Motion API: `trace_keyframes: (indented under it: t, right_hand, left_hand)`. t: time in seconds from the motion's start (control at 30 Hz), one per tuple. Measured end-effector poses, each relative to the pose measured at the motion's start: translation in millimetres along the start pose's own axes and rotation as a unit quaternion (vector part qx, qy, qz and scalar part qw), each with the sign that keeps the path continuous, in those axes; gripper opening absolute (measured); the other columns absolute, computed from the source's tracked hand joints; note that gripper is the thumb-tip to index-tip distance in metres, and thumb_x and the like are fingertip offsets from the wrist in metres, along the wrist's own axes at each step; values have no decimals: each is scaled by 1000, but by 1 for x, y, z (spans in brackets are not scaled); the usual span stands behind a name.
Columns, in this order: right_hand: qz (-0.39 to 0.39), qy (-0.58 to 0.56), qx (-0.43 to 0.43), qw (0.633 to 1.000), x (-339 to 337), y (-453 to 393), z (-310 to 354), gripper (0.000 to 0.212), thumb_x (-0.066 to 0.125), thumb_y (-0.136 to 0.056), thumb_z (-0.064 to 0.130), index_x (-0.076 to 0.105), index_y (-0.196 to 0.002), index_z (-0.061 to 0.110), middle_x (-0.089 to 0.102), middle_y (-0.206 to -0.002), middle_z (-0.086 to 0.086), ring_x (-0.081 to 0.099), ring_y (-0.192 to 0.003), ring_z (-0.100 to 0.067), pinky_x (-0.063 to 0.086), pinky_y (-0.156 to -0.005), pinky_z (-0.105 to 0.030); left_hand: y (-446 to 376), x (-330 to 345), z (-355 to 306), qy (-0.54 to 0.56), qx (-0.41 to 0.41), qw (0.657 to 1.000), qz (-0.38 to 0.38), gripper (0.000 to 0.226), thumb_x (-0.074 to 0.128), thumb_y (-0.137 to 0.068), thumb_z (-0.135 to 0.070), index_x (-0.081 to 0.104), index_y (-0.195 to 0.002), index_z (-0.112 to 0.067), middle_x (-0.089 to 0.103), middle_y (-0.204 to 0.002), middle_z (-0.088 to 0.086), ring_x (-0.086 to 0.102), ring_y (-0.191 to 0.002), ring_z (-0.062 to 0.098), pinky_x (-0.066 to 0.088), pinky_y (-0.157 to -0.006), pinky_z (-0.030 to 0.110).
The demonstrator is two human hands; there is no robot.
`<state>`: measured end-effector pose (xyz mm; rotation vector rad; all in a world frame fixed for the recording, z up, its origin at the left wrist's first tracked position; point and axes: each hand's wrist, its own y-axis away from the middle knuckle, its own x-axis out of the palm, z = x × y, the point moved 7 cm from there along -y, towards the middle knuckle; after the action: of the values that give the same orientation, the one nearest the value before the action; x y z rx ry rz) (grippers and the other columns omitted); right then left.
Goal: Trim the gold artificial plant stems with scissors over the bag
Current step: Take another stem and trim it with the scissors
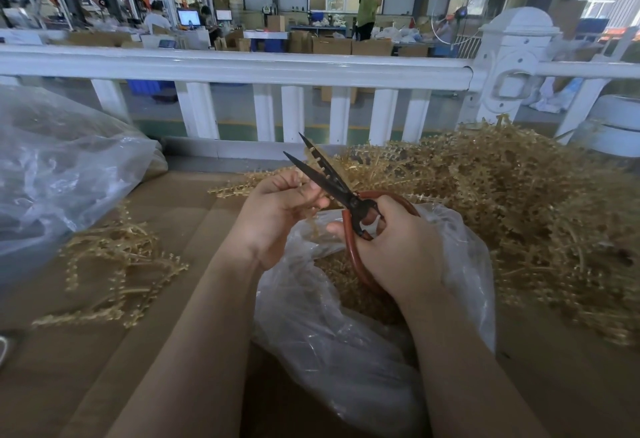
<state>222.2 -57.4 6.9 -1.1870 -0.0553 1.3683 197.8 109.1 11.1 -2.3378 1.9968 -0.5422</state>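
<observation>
Nearest, the clear bag (346,327) sits open on the cardboard surface (180,299) w/ gold offcuts inside. Above it, right hand (398,247) grips the red-handled scissors (332,185), blades parted; left hand (277,209) pinches a gold stem (311,157) right by the blades (fingertips very close). Risk: a quick snip could nick those fingers, or bits fly past the bag. Beyond, untrimmed pile (519,202) at right, loose stems (117,264) at left.

Cardboard-covered table (194,237) under gold stem heaps (540,216), clear bags (346,351).
</observation>
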Motion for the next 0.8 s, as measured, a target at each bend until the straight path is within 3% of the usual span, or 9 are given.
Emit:
trace_keyframes:
  t: [0.13,0.37,0.5,0.6,0.67,0.8]
  right_hand:
    - [-14,-15,-5,1000,-1,1,0,61,46,-72,85,60,-75,26,54,-63,13,52,-58,-7,47,-52,-28]
    - [-17,-2,-9,1000,0,1,-1,54,59,-75,77,51,-66,25,48,-54,15,48,-50,-5,46,-46,-28]
    - [4,6,-5,1000,6,0,-5,56,59,-75,77,59,-70,22,55,-58,12,52,-53,-6,48,-49,-28]
    - [9,7,2,1000,7,1,-8,53,64,-81,70,59,-69,19,56,-57,8,53,-52,-9,49,-49,-32]
    - [7,8,1,1000,7,1,-8,51,70,-86,57,51,-63,15,52,-53,4,50,-48,-13,48,-48,-37]
    - [15,0,0,1000,7,1,-7,51,72,-86,56,50,-62,17,52,-53,4,51,-49,-13,49,-49,-36]
  left_hand:
    - [-1,0,-1,-3,10,1000,0,3,65,-77,-16,66,-75,-17,66,-73,-1,61,-68,11,44,-73,28]
    - [-2,1,-7,-34,48,998,16,10,61,-86,-4,62,-94,-10,68,-77,-4,63,-69,10,50,-71,21]
    - [0,-2,-11,-46,69,996,16,19,65,-84,2,55,-99,7,67,-77,0,61,-70,17,49,-82,33]
    - [-1,-6,-11,-50,68,996,4,8,60,-85,-8,62,-91,-4,64,-74,5,59,-70,20,45,-82,38]
    - [0,-9,-12,-61,76,995,-12,8,56,-90,-9,64,-90,-9,62,-76,7,58,-73,20,45,-81,36]
    - [1,-12,-14,-110,99,989,-28,16,53,-99,-3,67,-94,-9,65,-74,1,60,-70,11,51,-72,21]
